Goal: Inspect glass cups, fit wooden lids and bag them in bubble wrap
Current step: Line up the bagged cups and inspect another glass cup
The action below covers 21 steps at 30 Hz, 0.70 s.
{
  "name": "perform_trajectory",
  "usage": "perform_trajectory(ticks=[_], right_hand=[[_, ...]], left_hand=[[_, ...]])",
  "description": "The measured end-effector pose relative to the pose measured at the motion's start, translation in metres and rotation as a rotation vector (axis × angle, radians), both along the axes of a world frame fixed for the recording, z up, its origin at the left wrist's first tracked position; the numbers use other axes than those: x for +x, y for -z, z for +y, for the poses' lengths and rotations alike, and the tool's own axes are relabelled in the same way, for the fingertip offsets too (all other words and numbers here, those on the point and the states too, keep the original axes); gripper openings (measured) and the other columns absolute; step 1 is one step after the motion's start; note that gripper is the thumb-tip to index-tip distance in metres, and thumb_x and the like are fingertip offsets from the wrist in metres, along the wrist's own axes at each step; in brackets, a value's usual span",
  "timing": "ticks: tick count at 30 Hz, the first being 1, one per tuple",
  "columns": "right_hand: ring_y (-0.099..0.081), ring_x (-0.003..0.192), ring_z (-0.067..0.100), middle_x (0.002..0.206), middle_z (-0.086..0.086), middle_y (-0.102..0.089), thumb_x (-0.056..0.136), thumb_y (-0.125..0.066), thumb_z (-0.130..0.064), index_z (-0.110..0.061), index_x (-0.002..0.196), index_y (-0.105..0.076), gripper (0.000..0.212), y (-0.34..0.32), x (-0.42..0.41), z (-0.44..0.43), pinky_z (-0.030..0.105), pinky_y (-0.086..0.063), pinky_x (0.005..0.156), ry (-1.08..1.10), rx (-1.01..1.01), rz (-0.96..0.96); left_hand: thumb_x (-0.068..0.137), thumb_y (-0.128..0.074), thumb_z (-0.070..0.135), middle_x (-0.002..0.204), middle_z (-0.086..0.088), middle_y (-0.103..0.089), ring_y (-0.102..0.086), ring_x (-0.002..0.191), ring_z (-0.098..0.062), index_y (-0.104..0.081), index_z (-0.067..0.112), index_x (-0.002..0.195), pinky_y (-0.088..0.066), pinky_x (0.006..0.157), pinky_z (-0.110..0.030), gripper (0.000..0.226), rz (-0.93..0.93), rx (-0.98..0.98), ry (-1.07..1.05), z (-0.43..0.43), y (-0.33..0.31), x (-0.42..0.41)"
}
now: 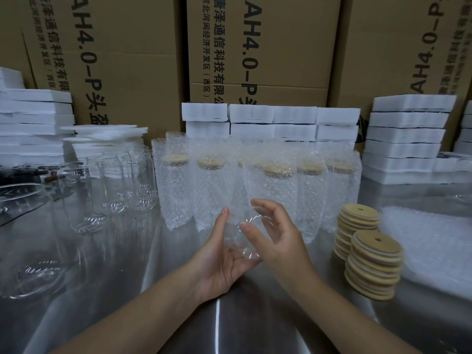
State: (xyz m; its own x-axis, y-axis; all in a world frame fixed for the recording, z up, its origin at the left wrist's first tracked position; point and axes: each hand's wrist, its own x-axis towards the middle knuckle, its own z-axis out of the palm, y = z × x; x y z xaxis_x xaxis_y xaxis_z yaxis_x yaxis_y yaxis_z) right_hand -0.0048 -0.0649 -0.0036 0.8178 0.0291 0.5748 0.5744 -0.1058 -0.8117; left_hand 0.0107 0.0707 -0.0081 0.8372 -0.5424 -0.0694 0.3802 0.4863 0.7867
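A clear glass cup [238,235] lies tilted between my hands above the steel table [255,315]. My left hand [219,261] cradles it from below, thumb up along its side. My right hand [270,236] holds its upper end, fingers curled over the rim. Two stacks of round wooden lids [370,254] with a small hole stand to the right. Bare glass cups [112,185] stand at the left. Several lidded cups in bubble wrap bags [255,185] stand in a row behind my hands.
A pile of bubble wrap bags [431,238] lies at the far right. White foam blocks [406,139] are stacked along the back and left, with large cardboard boxes [255,47] behind them. A big glass cup [28,238] stands close at the left edge.
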Motion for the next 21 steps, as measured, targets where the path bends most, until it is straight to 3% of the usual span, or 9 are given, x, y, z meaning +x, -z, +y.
perform_trajectory(ticks=[3,8,12,16,19,21], right_hand=[[-0.045,0.126,-0.007,0.127,-0.019,-0.056,0.071,-0.071,-0.045,-0.033,0.119,-0.054,0.053,0.0002,-0.0012,0.0003,0.011,-0.034,0.101,-0.011,-0.04,-0.013],[-0.039,0.129,-0.008,0.132,-0.018,-0.051,0.073,-0.068,-0.035,-0.035,0.118,-0.051,0.048,-0.0001,-0.0053,0.0023,0.013,-0.034,0.099,-0.044,-0.083,-0.034],[-0.041,0.127,-0.009,0.132,-0.021,-0.052,0.079,-0.058,-0.038,-0.038,0.114,-0.054,0.036,-0.0012,-0.0066,0.0019,0.01,-0.038,0.095,-0.039,-0.011,0.003],[-0.048,0.123,-0.004,0.127,-0.024,-0.054,0.094,-0.058,-0.026,-0.039,0.116,-0.054,0.026,-0.0009,-0.005,0.0024,0.008,-0.042,0.087,-0.041,0.044,0.032],[-0.049,0.12,-0.008,0.132,-0.023,-0.051,0.094,-0.056,-0.02,-0.043,0.12,-0.05,0.035,0.001,-0.0067,0.006,0.005,-0.041,0.086,-0.048,0.006,0.006],[-0.046,0.118,-0.015,0.135,-0.024,-0.046,0.096,-0.055,-0.023,-0.045,0.124,-0.046,0.037,0.0017,-0.0069,0.0081,0.003,-0.039,0.086,-0.054,0.004,-0.013]], left_hand=[[0.082,-0.048,0.067,0.128,-0.018,-0.064,-0.066,0.113,-0.025,-0.053,0.006,0.134,-0.057,0.09,-0.029,0.08,-0.007,0.018,-0.026,0.0,-0.0025,-0.0009],[0.079,-0.047,0.071,0.123,-0.011,-0.068,-0.069,0.107,-0.021,-0.056,0.014,0.134,-0.06,0.076,-0.028,0.079,-0.017,0.075,-0.107,-0.0004,-0.0038,0.0005],[0.078,-0.054,0.063,0.111,-0.011,-0.073,-0.072,0.079,-0.02,-0.048,0.024,0.13,-0.057,0.068,-0.031,0.065,-0.095,0.059,-0.158,-0.0014,-0.0053,-0.0025],[0.072,-0.076,0.044,0.123,-0.01,-0.062,-0.064,0.103,-0.027,-0.051,0.018,0.137,-0.054,0.078,-0.04,0.075,-0.183,0.004,-0.304,-0.0056,-0.0057,-0.0027],[0.066,-0.072,0.05,0.139,-0.004,-0.055,-0.057,0.123,-0.028,-0.039,0.028,0.147,-0.053,0.094,-0.05,0.09,-0.26,0.06,-0.411,-0.0067,-0.0055,-0.0037],[0.06,-0.076,0.055,0.14,-0.007,-0.053,-0.054,0.126,-0.025,-0.038,0.031,0.147,-0.048,0.101,-0.053,0.098,-0.321,0.156,-0.435,-0.0068,-0.0036,-0.005]])
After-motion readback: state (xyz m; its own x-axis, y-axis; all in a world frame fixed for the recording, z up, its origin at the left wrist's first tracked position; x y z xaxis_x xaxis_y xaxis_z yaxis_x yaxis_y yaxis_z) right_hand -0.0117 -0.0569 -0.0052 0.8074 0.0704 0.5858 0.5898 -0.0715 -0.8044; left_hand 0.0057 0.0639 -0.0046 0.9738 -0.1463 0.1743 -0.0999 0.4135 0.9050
